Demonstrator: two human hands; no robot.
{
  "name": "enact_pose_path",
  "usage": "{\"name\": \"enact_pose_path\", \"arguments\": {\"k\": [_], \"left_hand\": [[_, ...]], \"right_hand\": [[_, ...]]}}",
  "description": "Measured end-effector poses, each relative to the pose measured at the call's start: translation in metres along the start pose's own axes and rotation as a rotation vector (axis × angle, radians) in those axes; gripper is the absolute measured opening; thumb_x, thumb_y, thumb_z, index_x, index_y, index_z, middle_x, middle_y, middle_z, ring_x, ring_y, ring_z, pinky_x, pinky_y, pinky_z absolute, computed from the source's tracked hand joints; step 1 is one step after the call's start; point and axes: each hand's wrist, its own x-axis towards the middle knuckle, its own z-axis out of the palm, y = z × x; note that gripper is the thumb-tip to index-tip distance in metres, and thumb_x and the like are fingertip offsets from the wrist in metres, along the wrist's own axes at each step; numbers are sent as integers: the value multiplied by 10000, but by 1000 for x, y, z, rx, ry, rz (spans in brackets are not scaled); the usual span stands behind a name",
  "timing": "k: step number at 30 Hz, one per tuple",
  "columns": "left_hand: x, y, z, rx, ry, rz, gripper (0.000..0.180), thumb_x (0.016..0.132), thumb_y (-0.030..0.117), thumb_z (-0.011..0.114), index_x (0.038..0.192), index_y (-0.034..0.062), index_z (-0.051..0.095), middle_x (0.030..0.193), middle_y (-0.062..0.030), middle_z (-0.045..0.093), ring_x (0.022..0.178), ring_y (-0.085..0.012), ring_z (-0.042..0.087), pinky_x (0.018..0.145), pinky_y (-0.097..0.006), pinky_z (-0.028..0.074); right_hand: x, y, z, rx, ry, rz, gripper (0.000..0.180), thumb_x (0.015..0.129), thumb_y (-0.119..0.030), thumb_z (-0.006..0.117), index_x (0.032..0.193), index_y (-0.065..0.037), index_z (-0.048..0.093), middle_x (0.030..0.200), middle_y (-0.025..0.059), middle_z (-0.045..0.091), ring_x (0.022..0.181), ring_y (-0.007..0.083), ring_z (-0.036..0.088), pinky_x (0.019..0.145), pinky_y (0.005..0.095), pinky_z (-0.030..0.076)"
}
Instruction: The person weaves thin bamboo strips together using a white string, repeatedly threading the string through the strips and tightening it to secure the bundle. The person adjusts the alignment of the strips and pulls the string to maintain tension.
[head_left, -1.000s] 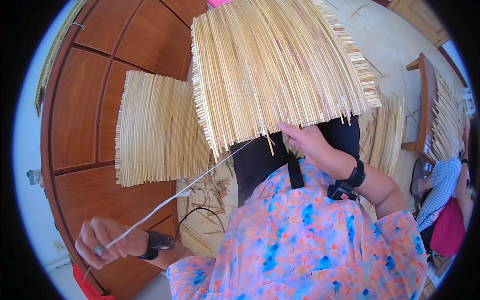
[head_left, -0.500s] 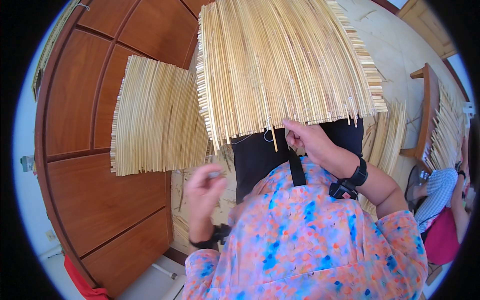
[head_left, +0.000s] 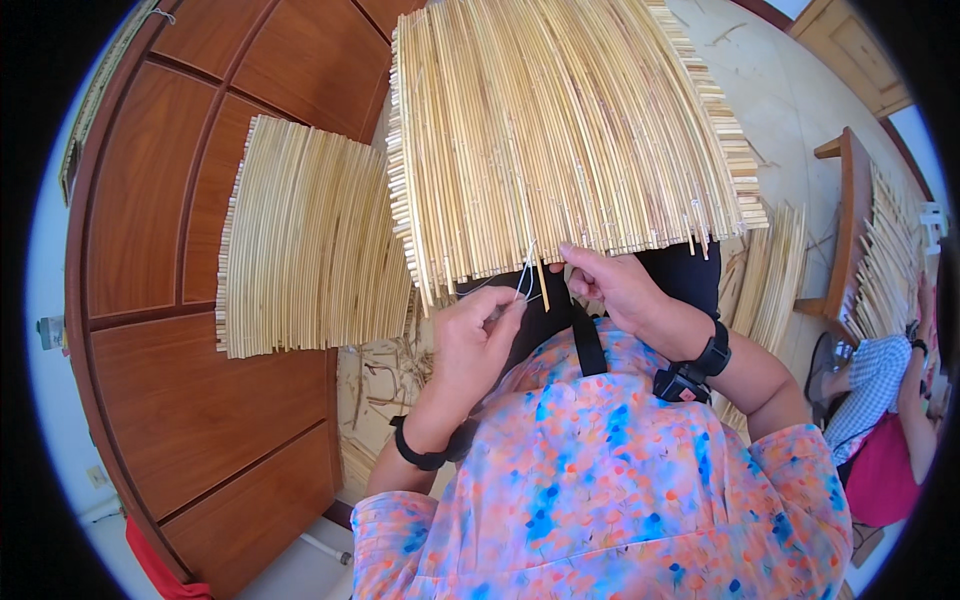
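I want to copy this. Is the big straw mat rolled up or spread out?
Spread out: the straw mat fans flat and wide above both hands.

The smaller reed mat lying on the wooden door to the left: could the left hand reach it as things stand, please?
Probably yes: the left hand pinches thread beside the smaller reed mat, with nothing between them.

pale reed mat (head_left: 560, 140) hangs upright; thin white thread (head_left: 524, 280) at its lower edge.
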Motion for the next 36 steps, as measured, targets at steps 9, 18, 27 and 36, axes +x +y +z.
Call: {"name": "enact_pose_path", "arguments": {"k": [9,18,27,36], "left_hand": [[72,3,-26,767,242,340,115,899,26,706,1013,39,709,821,-145,651,672,-320,661,571,-381,511],[40,-8,-81,289,363,32,239,842,5,732,1077,48,734,802,-64,609,652,-165,573,598,-301,465],[-40,-38,-9,105,54,51,332,833,53,786,1157,34,715,691,-87,578,573,-182,559,539,-326,451],[-3,-75,30,388,238,177,158,884,76,757,988,12,658,753,-133,663,637,-276,671,579,-378,514]], "right_hand": [[4,3,-6,14,-22,56,372,996,-381,672,986,-12,721,749,-12,580,625,72,467,558,236,344],[1,0,-18,24,-212,126,321,992,-325,692,1062,-16,742,918,32,701,650,67,521,560,226,400],[-36,-15,-22,-556,-139,-707,119,941,-89,687,970,-13,774,810,58,727,674,85,657,591,253,512],[-9,-25,-7,-1309,172,-1400,331,714,-61,791,1036,-88,720,1005,53,675,1013,283,646,803,381,543]]}}
